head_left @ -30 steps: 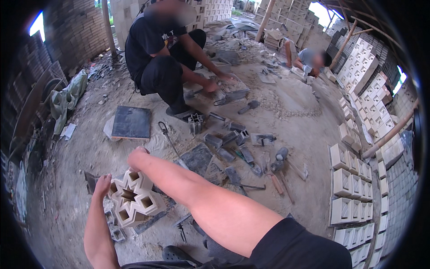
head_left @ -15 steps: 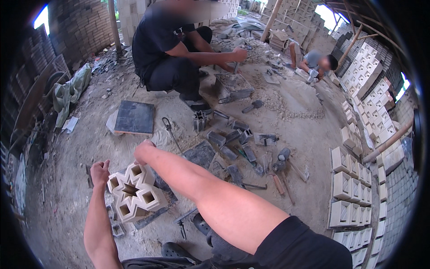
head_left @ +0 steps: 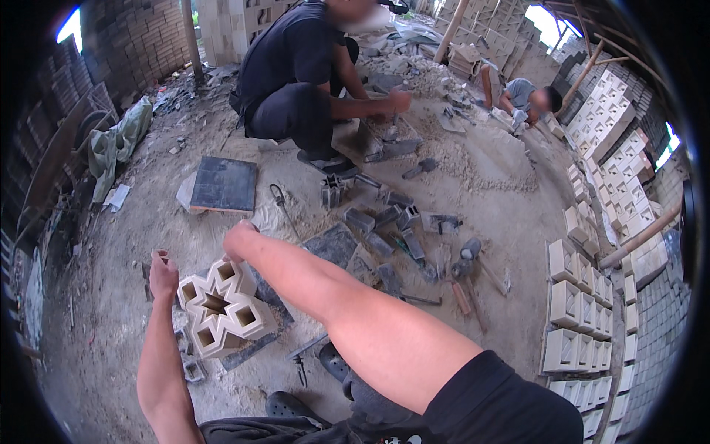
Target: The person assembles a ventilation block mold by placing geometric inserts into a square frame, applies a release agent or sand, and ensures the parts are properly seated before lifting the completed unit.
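A cream cast block (head_left: 248, 333) with a star-shaped opening and several square holes stands on a dark board (head_left: 259, 351) in front of me. My left hand (head_left: 163, 275) is closed beside the block's left edge, fingers curled. A thin dark piece (head_left: 146, 277) shows next to it; whether the hand grips that piece is unclear. At the block's far edge my right hand (head_left: 240, 240) is closed, its fingertips mostly turned away from view. What either hand holds, if anything, I cannot make out. Small metal mould pieces (head_left: 194, 370) lie by the block's near left side.
A square dark board (head_left: 224, 183) lies beyond my hands. Metal mould parts (head_left: 379, 244), mallets (head_left: 471, 248) and tools cover the ground to the right. A co-worker (head_left: 292, 81) squats ahead; another person (head_left: 526, 103) is farther right. Finished blocks (head_left: 566, 303) stand in rows at right.
My left hand has turned slightly, its fingers now curled upward. The right hand stays near the block's far edge. The squatting co-worker has leaned to the right, hands together over a mould.
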The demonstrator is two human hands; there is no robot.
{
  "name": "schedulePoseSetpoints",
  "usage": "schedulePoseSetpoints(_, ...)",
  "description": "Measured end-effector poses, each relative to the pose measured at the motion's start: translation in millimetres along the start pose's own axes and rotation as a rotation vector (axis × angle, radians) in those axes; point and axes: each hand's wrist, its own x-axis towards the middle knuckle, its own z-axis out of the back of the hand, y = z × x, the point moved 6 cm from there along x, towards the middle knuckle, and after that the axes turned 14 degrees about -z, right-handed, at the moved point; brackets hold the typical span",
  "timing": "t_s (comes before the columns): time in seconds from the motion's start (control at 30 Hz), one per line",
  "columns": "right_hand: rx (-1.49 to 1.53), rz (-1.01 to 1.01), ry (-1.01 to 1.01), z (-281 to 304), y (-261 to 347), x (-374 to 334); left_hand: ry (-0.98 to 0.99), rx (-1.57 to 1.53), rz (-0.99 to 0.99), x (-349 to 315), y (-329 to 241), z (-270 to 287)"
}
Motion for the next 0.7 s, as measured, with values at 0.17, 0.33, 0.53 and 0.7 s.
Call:
schedulePoseSetpoints(0.17,0.036,-0.033,-0.088,-12.5,0.0,21.1,0.194,0.005,0.034,-1.3,-1.5,-4.9)
schedulePoseSetpoints(0.33,0.075,0.050,-0.204,-18.6,-2.0,33.2,0.312,0.193,-0.041,8.8,24.0,-19.1)
schedulePoseSetpoints(0.53,-0.036,0.041,-0.059,-11.6,-3.4,25.3,0.159,-0.056,0.268,-9.2,1.4,14.9)
schedulePoseSetpoints(0.7,-0.034,0.093,-0.092,-8.7,17.1,19.6,0.444,-0.270,0.238,-25.9,43.8,-13.2)
